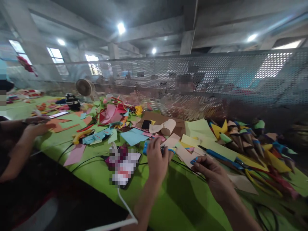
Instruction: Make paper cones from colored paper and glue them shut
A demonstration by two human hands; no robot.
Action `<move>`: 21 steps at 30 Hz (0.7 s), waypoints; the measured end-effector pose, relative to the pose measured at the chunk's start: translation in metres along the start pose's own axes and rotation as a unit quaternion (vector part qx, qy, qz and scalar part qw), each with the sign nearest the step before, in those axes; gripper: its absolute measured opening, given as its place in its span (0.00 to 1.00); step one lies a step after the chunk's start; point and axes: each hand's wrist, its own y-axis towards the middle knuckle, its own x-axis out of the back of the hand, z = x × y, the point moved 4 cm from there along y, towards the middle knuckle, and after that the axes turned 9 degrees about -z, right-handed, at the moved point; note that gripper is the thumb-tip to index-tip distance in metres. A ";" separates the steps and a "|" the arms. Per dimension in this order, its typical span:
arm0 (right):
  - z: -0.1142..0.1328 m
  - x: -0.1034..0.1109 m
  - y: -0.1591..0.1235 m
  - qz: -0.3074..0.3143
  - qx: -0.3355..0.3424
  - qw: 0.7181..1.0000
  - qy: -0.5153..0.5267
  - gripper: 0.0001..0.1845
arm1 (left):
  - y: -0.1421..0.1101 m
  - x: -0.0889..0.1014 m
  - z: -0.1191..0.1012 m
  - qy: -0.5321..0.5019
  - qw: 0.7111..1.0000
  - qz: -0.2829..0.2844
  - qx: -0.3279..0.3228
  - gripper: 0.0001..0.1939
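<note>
My left hand (157, 157) is over the green table, its fingers curled round a blue tool (145, 148) that they mostly hide; its exact kind is unclear. To its right, my right hand (213, 171) pinches a small blue piece (193, 160) between thumb and fingertips. A phone (127, 168) with a lit screen lies left of my left hand, beside a purple item (117, 155). Beyond my hands are pale paper sheets (173, 141), a blue sheet (134, 136) and a paper roll (168, 126).
Coloured paper scraps (113, 112) pile along the back, below a perforated metal screen (216, 73). Several paper cones (240, 138) and yellow-handled scissors (261, 183) lie at right. Another person's arm (20, 147) is at left, near orange paper (60, 125). A fan (84, 87) stands behind.
</note>
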 end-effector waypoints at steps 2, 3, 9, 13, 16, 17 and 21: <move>-0.001 -0.001 -0.001 -0.006 0.025 1.000 -0.013 0.18 | -0.015 -0.016 -0.015 -0.124 0.982 0.126 0.060 0.13; -0.001 -0.001 -0.002 -0.007 0.035 0.999 -0.017 0.18 | -0.024 -0.024 -0.020 -0.198 0.956 0.179 0.119 0.13; 0.004 0.003 -0.004 -0.046 0.127 0.987 -0.089 0.12 | -0.049 -0.043 -0.029 -0.325 0.832 0.294 0.340 0.18; 0.018 0.002 -0.009 -0.073 0.261 0.945 -0.185 0.03 | -0.047 -0.046 -0.032 -0.376 0.792 0.311 0.367 0.23; 0.024 0.003 -0.011 -0.089 0.332 0.916 -0.207 0.02 | -0.047 -0.055 -0.037 -0.398 0.767 0.341 0.372 0.24; 0.024 0.005 -0.011 -0.097 0.346 0.907 -0.220 0.02 | -0.047 -0.058 -0.038 -0.404 0.760 0.343 0.376 0.24; 0.021 0.015 -0.005 -0.136 0.402 0.860 -0.284 0.03 | -0.040 -0.074 -0.041 -0.415 0.740 0.347 0.399 0.25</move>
